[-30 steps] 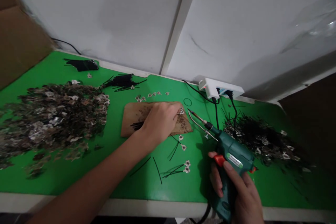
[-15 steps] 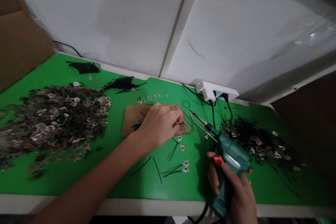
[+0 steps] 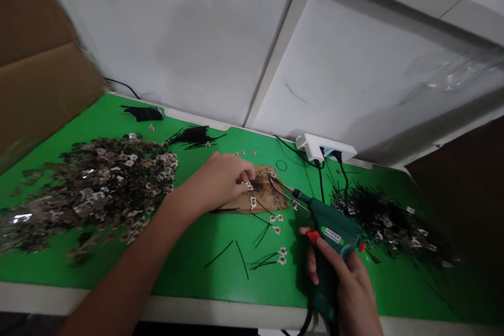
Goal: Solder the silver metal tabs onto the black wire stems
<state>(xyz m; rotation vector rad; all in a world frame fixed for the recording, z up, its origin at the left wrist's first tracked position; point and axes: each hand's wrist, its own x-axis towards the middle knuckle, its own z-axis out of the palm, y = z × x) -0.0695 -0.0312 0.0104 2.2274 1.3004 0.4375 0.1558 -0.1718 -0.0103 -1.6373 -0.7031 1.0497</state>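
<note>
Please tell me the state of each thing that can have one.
Soldering gun: held in the right hand; trigger press unclear
Left hand: fingers at a metal piece; grip unclear
Brown board: lying on table, dark-spotted
Power strip: red light on, plugs inserted
Left metal heap: loose, piled
</note>
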